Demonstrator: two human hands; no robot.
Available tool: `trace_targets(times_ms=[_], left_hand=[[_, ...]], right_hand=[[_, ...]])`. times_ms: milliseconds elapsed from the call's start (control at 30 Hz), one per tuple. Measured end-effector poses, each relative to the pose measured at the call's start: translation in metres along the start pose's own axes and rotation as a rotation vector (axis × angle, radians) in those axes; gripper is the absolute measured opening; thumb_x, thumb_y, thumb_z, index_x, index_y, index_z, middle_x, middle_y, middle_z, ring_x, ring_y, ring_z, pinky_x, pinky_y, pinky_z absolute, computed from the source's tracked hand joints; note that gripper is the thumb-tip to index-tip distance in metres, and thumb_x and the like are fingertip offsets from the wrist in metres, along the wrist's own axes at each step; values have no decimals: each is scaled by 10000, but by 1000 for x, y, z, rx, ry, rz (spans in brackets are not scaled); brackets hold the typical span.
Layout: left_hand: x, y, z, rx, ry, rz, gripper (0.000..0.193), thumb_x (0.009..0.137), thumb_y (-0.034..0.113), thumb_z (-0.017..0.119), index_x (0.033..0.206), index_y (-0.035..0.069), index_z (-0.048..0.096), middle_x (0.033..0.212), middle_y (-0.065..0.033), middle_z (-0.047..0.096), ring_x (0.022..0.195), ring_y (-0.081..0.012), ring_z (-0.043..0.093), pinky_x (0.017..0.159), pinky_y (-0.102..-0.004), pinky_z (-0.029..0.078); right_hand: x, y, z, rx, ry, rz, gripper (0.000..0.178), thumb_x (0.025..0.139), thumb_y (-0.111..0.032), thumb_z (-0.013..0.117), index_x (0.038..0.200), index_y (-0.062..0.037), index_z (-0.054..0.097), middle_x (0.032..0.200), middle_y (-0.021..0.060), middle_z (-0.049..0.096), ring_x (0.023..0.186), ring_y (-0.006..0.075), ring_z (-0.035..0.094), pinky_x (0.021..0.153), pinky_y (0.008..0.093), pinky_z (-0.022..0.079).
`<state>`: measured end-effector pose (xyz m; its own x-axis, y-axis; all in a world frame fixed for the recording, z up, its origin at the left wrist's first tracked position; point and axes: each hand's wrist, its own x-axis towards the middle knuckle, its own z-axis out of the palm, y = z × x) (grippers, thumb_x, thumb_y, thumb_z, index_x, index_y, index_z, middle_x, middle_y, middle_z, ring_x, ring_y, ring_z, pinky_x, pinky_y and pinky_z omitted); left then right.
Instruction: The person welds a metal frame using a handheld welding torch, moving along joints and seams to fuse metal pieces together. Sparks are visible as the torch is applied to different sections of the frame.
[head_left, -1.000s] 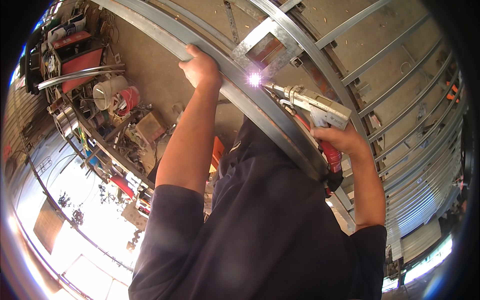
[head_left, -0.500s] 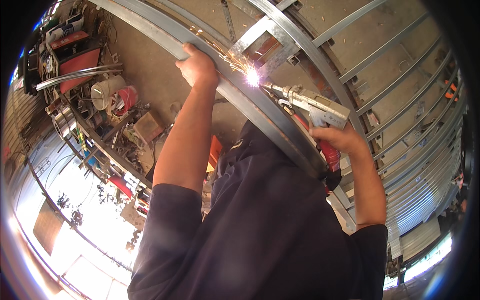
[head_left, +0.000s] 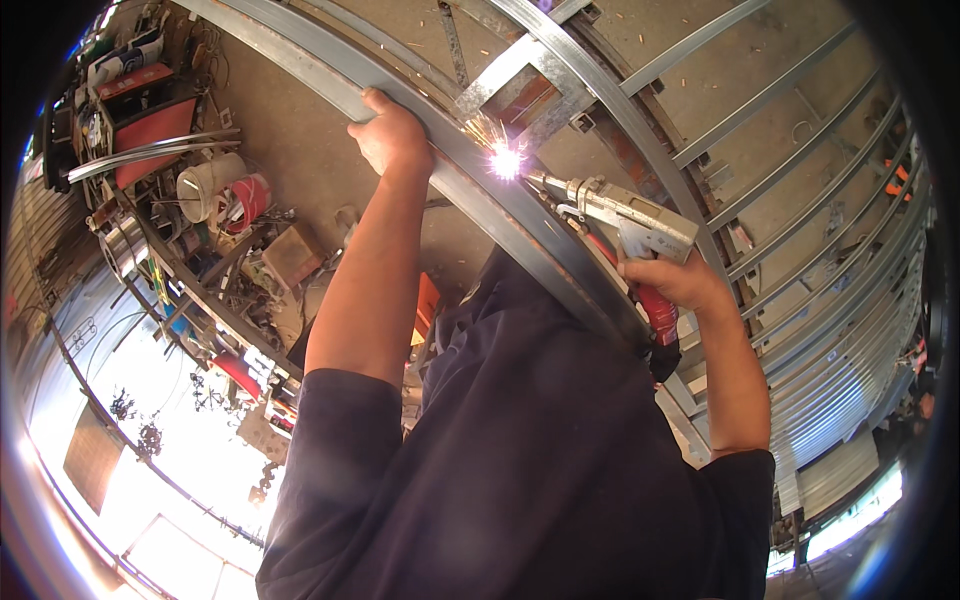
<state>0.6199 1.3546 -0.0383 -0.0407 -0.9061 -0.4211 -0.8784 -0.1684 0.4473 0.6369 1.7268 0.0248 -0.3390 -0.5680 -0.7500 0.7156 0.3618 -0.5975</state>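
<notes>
A long grey steel channel runs slantwise across the view, from the upper left down to my body. My left hand grips its near edge, thumb on top and most fingers hidden. In my right hand is a welding gun with a grey metal body and a red-and-black handle. Its nozzle points left toward the channel's far edge. A bright white-violet glow burns at the tip, throwing a few orange sparks; the exact contact spot is lost in the glare.
A ladder-like frame of shiny metal bars fills the right, with a square metal plate piece beyond the glow. To the left lie a white bucket, a red bucket, a brown box and mixed clutter on the floor.
The spark stream has become shorter, while the glow stays at nearly the same spot. Both hands keep their holds, with only a slight shift of the view.
</notes>
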Motion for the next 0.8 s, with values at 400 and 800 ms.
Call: trace_targets(times_ms=[400, 800], left_hand=[[3, -1, -3, -6, -3, 13, 869, 1015, 649, 400, 1446, -105, 431, 1337, -308, 636, 1219, -454, 642, 1061, -527, 495], [30, -21, 12, -273, -76, 59, 933, 993, 648, 498, 1467, -150, 412, 1331, -333, 635, 1159, -477, 676, 989, -520, 571]], right_hand=[[-9, -1, 3, -4, -9, 1, 321, 831, -64, 791, 1135, -44, 692, 959, 20, 704, 850, 123, 661, 759, 297, 551], [-205, 53, 14, -128, 545, -46, 272, 836, -104, 790, 1087, -35, 711, 919, 0, 682, 834, 119, 632, 736, 303, 522]])
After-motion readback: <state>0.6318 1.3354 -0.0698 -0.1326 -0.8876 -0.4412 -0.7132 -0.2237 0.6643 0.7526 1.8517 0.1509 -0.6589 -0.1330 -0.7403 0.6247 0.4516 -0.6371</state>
